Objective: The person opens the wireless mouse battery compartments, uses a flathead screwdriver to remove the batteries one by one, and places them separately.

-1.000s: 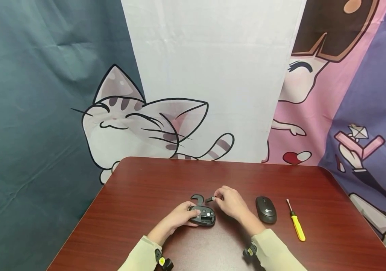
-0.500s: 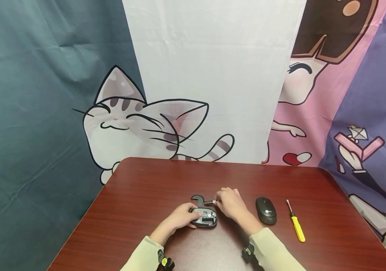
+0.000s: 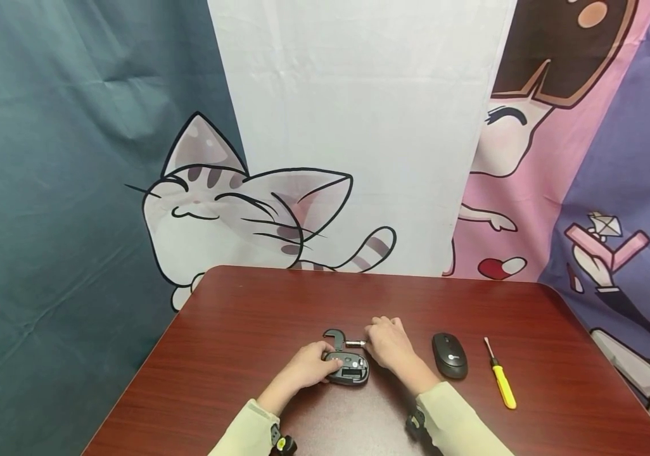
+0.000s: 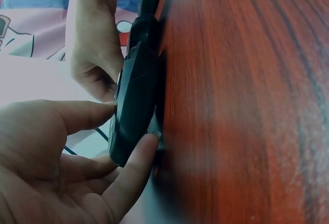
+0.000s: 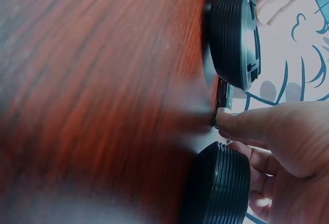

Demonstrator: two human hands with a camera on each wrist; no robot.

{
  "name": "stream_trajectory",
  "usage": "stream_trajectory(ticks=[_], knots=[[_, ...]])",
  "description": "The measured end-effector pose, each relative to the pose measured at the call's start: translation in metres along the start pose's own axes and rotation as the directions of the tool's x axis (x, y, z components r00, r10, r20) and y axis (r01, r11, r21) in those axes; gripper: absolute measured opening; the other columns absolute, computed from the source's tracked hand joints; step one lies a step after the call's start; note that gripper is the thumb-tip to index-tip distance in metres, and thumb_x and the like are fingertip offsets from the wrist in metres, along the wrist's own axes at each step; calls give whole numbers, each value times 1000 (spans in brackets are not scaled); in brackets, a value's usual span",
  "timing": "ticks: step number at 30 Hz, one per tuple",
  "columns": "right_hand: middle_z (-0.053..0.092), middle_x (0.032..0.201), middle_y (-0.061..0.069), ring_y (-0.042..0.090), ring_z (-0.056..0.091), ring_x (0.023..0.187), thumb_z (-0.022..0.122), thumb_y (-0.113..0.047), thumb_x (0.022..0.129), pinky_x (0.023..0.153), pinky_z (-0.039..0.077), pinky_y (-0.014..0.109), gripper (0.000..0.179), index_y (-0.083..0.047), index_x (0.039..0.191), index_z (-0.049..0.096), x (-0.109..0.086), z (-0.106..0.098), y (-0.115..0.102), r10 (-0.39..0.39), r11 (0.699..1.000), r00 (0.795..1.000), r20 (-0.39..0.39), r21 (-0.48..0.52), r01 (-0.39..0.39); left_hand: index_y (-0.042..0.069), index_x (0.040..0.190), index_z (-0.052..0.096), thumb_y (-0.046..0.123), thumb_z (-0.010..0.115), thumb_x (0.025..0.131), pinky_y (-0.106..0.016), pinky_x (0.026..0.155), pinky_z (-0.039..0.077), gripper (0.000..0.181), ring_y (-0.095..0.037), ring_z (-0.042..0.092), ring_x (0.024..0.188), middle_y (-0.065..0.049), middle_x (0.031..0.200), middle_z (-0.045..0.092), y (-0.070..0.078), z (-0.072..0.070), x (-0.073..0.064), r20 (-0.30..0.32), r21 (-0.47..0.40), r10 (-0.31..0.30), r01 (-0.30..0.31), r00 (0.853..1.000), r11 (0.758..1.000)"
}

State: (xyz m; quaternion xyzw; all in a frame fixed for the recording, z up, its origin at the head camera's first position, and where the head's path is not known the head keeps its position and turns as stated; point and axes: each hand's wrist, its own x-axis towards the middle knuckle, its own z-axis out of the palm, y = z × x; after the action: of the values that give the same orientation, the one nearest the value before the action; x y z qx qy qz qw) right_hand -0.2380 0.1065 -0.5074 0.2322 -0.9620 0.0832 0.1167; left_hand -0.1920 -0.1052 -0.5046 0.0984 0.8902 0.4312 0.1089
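My left hand (image 3: 306,366) grips the left end of a black computer mouse (image 3: 353,373), turned underside up with its battery bay uncovered. The thumb lies on the underside; in the left wrist view the fingers (image 4: 134,170) hold the far edge. Just beyond the mouse, my right hand (image 3: 389,342) pinches one end of a small cylindrical battery (image 3: 355,344), low over the table or touching it. The right wrist view shows the thumb on the battery (image 5: 223,95); its far end is partly hidden behind the mouse. A hook-shaped black battery cover (image 3: 334,337) lies beside the battery.
A second black mouse (image 3: 449,356) lies right side up to the right of my right hand. Further right is a screwdriver (image 3: 500,377) with a yellow handle. The red-brown table (image 3: 245,304) ends at a printed curtain (image 3: 359,126) behind.
My right hand has lowered the battery slightly towards the table, and it lies more level beside the cover. The mouse in my left hand has shifted slightly right and nearer to me.
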Motion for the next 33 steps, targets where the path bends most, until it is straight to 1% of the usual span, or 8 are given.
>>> stream_trajectory(ticks=[2,5,6,8,12,20,29,33], knots=[[57,77,-5,21,57,82,83,-17,77,78,42,40,13,-19,75,70,0,-1,0,5,1000,1000,2,2,-5,-2,117,66,29,72,90,-35,67,57,42,-19,69,76,-15,107,68,0,0,1,-30,100,24,-21,999,995],[58,79,-4,21,58,84,82,-20,79,79,43,41,11,-18,78,71,-1,-4,0,19,1000,1000,13,5,-20,3,113,69,34,72,89,-39,77,54,39,-21,64,89,-9,105,66,2,0,1,-73,219,45,-28,996,975],[58,80,-4,21,58,85,82,-21,79,80,43,41,11,-18,79,71,-1,-5,0,26,1000,999,19,8,-26,4,111,70,34,73,89,-41,79,53,38,-22,62,92,-7,102,65,3,-1,1,-85,242,47,-25,995,970],[58,81,-4,21,59,86,81,-23,81,81,43,42,11,-18,80,71,-2,-7,1,37,999,999,25,18,-38,5,110,70,35,72,89,-41,79,52,36,-20,60,90,-4,98,64,5,-1,0,-101,264,47,-19,994,964],[58,81,-4,22,60,86,78,-23,84,82,43,44,8,-18,81,72,-3,-11,4,60,996,998,10,61,-60,6,108,71,35,72,90,-38,76,51,34,-18,58,87,-2,94,62,7,-2,-2,-119,282,49,-13,992,959],[59,80,-6,19,59,83,77,-21,86,79,42,44,5,-16,86,75,-10,-21,14,94,979,995,-35,182,-86,8,108,70,36,72,90,-40,80,52,34,-18,61,89,-2,97,63,7,-5,-4,-127,276,41,-5,991,961],[66,92,-1,23,66,93,77,-18,88,93,44,52,10,-11,96,76,-18,-39,27,116,961,992,-55,258,-98,7,114,68,35,70,93,-45,84,54,35,-25,63,97,-4,104,63,11,-13,-4,-172,294,31,21,985,955],[67,95,-1,20,66,93,76,-17,89,93,47,50,13,-10,99,75,-22,-48,31,120,952,991,-61,291,-98,7,117,68,35,70,93,-47,85,54,37,-28,63,102,-7,108,64,16,-14,-4,-181,321,51,10,982,947]])
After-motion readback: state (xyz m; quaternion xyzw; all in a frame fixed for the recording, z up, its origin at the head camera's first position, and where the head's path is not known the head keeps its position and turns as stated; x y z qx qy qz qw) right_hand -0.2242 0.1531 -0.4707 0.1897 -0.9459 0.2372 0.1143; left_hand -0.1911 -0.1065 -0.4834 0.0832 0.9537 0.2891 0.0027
